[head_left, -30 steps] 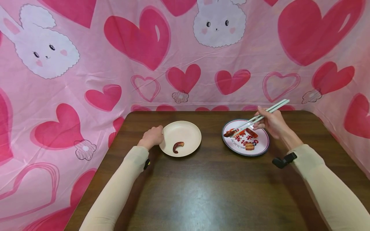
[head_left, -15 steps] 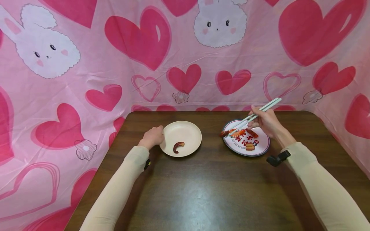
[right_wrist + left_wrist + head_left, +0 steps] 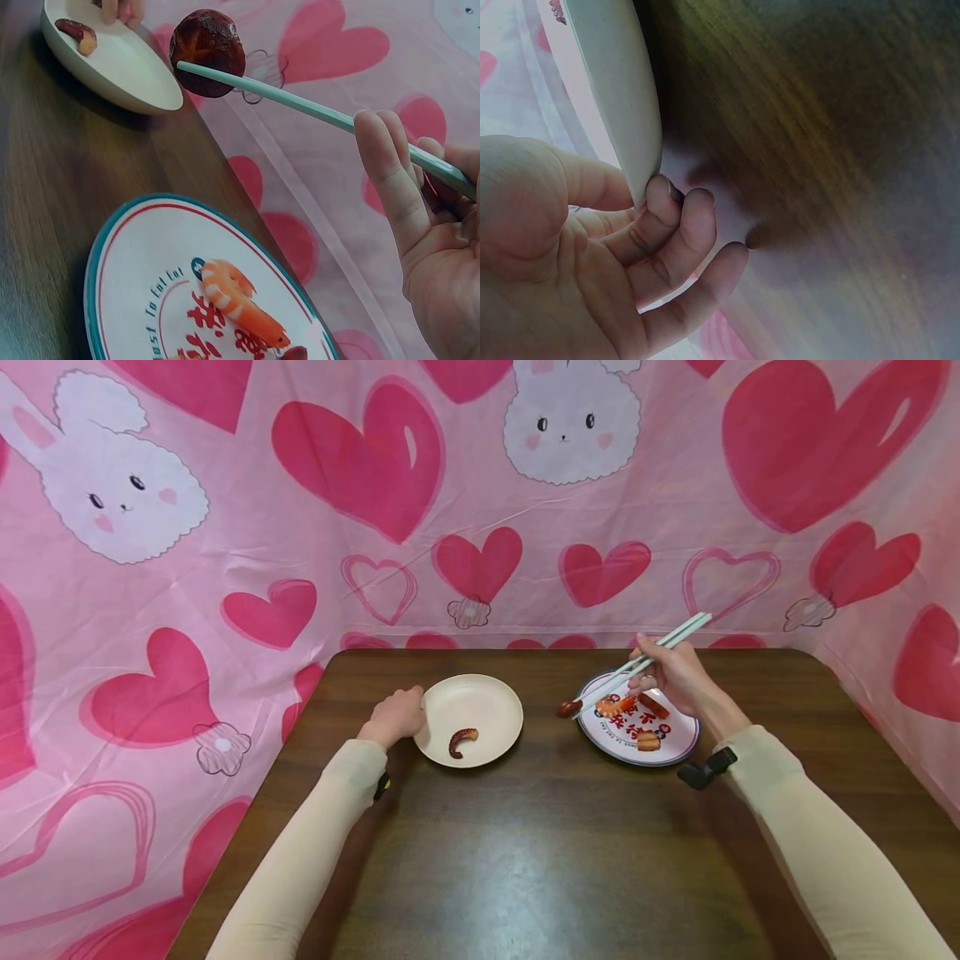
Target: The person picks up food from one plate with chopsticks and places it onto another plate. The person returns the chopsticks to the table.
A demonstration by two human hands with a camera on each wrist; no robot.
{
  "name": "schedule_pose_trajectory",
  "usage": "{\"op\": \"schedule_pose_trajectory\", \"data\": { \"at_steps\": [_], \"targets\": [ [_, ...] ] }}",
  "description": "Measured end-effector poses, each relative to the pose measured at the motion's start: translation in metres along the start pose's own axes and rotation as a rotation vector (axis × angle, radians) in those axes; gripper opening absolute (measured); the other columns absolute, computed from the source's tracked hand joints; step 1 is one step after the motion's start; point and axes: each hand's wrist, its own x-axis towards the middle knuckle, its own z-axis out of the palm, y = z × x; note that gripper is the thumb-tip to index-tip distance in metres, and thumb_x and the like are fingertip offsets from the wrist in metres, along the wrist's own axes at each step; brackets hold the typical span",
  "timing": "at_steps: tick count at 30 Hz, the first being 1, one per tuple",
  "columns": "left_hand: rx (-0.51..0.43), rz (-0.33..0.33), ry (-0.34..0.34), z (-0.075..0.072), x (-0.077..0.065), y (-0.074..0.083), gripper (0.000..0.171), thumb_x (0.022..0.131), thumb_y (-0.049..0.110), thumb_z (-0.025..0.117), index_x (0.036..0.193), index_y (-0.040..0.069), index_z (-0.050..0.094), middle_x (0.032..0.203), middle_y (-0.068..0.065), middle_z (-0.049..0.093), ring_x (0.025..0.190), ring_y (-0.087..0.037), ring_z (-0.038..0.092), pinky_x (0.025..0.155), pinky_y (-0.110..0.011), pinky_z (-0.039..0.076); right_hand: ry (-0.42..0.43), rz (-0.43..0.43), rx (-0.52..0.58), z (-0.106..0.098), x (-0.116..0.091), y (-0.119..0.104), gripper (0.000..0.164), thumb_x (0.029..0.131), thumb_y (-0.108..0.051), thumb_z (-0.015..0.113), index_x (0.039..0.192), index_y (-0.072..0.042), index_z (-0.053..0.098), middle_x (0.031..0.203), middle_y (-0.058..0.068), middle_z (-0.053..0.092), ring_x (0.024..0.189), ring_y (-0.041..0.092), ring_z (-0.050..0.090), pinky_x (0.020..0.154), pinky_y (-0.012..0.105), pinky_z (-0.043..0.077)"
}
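Note:
My left hand [image 3: 395, 717] pinches the left rim of a cream plate [image 3: 491, 702], thumb above and fingertips beneath in the left wrist view. On that plate lies a curled dark-red tentacle [image 3: 462, 742]. In my right hand [image 3: 675, 677] are pale green chopsticks [image 3: 652, 658]; their tips hold a glossy brown shiitake mushroom [image 3: 208, 52]. The mushroom hangs just past the left rim of a white plate with a blue edge [image 3: 637, 758], over the table between the two plates. An orange shrimp [image 3: 238, 304] lies on the white plate.
A red-brown sausage-like piece [image 3: 654, 705] and a small golden-brown block [image 3: 648, 741] also sit on the white plate. Both plates stand on a dark wooden table [image 3: 510, 843]. A pink heart-print cloth [image 3: 465, 493] hangs behind and at the sides.
My right hand has moved left with the chopsticks, carrying the mushroom from above the white plate to beyond its left rim. The left hand and cream plate have stayed in place.

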Motion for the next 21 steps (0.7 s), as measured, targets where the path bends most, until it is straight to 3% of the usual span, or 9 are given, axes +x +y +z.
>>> {"op": "schedule_pose_trajectory", "data": {
  "at_steps": [21],
  "targets": [
    [-0.009, 0.000, -0.002, 0.001, 0.001, -0.001, 0.035, 0.100, 0.013, 0.058, 0.131, -0.002, 0.056, 0.115, -0.021, 0.065, 0.094, -0.036, 0.060, 0.089, -0.057, 0.053, 0.016, 0.012, -0.006, 0.024, 0.017, 0.019, 0.035, 0.111, -0.017, 0.054, 0.087, 0.003, 0.068, 0.068, 0.017, 0.068, 0.055, 0.023, 0.071, 0.057, 0.040, 0.060]
  ]
}}
